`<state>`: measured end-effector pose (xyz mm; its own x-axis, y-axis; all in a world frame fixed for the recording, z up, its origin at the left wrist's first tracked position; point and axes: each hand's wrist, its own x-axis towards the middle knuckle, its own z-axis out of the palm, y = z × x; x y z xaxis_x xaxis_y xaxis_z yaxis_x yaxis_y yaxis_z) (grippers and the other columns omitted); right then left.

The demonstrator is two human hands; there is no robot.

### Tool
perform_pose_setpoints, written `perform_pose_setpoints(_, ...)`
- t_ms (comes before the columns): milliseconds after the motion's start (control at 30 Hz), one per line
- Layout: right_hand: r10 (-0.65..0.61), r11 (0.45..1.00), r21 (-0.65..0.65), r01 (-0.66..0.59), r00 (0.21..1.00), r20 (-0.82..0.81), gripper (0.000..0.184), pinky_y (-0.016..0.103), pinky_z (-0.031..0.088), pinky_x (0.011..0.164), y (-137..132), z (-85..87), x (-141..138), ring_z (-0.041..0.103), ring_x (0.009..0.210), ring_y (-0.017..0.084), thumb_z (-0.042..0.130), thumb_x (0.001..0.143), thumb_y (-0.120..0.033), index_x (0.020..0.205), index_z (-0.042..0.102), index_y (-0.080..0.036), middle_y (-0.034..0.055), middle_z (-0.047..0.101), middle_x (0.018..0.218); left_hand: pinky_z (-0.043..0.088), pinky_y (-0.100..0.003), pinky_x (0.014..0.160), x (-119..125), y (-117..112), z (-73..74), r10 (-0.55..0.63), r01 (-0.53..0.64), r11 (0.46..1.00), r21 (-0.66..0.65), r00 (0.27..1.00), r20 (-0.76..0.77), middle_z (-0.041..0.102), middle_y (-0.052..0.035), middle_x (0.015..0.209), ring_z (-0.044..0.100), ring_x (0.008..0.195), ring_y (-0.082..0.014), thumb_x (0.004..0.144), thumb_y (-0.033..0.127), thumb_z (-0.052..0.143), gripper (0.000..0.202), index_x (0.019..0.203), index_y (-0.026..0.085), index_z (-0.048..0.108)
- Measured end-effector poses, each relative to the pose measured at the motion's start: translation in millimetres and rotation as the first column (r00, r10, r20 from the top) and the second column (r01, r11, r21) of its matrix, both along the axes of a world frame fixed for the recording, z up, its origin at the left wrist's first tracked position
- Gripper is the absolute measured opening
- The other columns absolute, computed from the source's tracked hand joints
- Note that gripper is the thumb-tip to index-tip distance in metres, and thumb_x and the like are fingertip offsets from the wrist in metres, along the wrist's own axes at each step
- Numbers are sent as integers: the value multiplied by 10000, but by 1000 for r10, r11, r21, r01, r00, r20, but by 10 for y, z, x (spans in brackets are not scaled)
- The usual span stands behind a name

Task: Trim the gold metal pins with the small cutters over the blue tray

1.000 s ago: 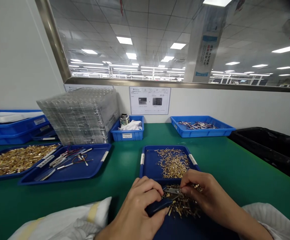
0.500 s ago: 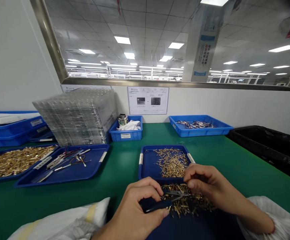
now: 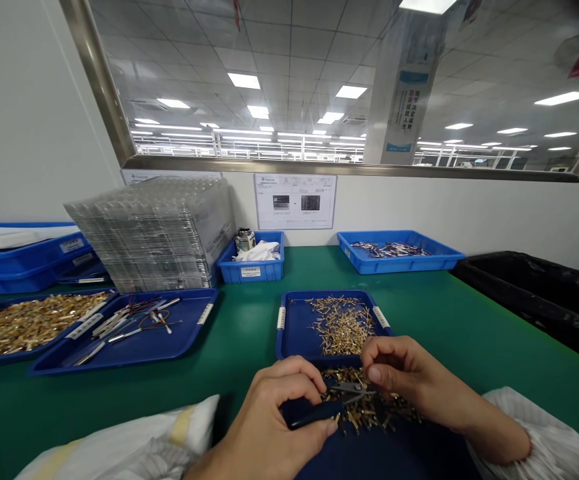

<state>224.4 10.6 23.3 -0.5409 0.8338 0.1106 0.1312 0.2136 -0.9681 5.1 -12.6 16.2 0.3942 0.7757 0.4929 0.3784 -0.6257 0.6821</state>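
Observation:
My left hand (image 3: pixel 279 410) is wrapped round a pair of snips (image 3: pixel 315 415) with dark blue handles. Their metal blades point right and lie slightly apart. Close to the blade tips, my right hand (image 3: pixel 414 377) pinches thumb to forefinger; whatever is between the fingertips is too small to make out. Beneath both hands, a heap of brass-coloured metal pieces (image 3: pixel 364 417) lies in a dark blue tray (image 3: pixel 384 457), partly covered by the hands. Just beyond is another blue tray (image 3: pixel 299 337) holding a pile of thin gold pins (image 3: pixel 342 327).
At left are a tray of gold parts (image 3: pixel 29 327) and a tray (image 3: pixel 169 343) of wires and thin tools. Behind stand stacked clear plastic trays (image 3: pixel 154 233), a small blue bin (image 3: pixel 252 272) and a blue tray (image 3: pixel 394 265) of parts. A black-lined bin (image 3: pixel 534 293) is at right.
My right hand has shifted slightly left and down, nearer the blades of the snips. My left hand and the snips stay almost where they were.

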Motion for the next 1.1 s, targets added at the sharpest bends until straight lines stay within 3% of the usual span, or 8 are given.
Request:
perform_pose_setpoints(133, -82, 990, 121, 67, 989, 122, 212, 210, 334, 508, -34, 9, -37, 414, 565, 92, 537, 843, -348, 759, 553, -154, -23, 477, 646, 471, -280, 631, -20, 8, -22, 44, -33, 991, 131, 996, -77, 614, -13, 749, 580, 681, -147, 651, 83, 638, 118, 625, 167, 559)
perform_pose_setpoints(233, -219, 934, 331, 131, 945, 243, 127, 226, 358, 549, -65, -12, -93, 458, 611, 112, 552, 818, -221, 706, 560, -162, -10, 524, 673, 454, -306, 660, -42, 8, -24, 68, -27, 972, 233, 984, -167, 609, -21, 759, 557, 698, -157, 695, 100, 611, 85, 658, 169, 578)
perform_pose_setpoints(333, -295, 890, 433, 147, 908, 298, 127, 229, 358, 559, -88, -39, -135, 473, 610, 115, 530, 810, -152, 684, 546, -167, -14, 530, 660, 435, -331, 683, -50, 11, -14, 82, -9, 952, 306, 971, -227, 606, -31, 771, 538, 709, -168, 729, 112, 583, 65, 694, 167, 591)
perform_pose_setpoints(500, -316, 871, 470, 140, 893, 319, 157, 230, 354, 560, -102, -59, -155, 469, 610, 118, 488, 831, -145, 679, 523, -166, -11, 520, 656, 419, -361, 720, -44, 16, -19, 88, 7, 938, 348, 963, -255, 610, -46, 794, 521, 743, -185, 751, 115, 570, 70, 715, 163, 606)
perform_pose_setpoints(733, -297, 853, 506, 126, 915, 272, 193, 227, 353, 568, -79, -77, -174, 465, 618, 115, 440, 856, -118, 674, 481, -171, -16, 496, 660, 415, -372, 719, -53, 4, -44, 93, -6, 952, 305, 958, -273, 608, -33, 815, 523, 752, -189, 758, 121, 577, 55, 745, 169, 598)
perform_pose_setpoints(933, -287, 838, 541, 73, 902, 323, 139, 225, 349, 567, -55, -108, -169, 483, 629, 118, 495, 833, -131, 700, 508, -169, -9, 519, 679, 421, -361, 717, -50, 28, -35, 78, 11, 951, 310, 959, -273, 614, -32, 811, 536, 759, -187, 740, 118, 588, 54, 720, 168, 589)
perform_pose_setpoints(1100, -476, 761, 613, 213, 825, 305, 164, 254, 376, 632, 108, -131, -44, 520, 697, 149, 412, 863, -122, 826, 567, -163, 31, 577, 766, 415, -358, 704, -60, 82, -78, 115, -34, 952, 303, 961, -253, 616, -28, 798, 551, 752, -186, 729, 125, 604, 83, 668, 168, 568)
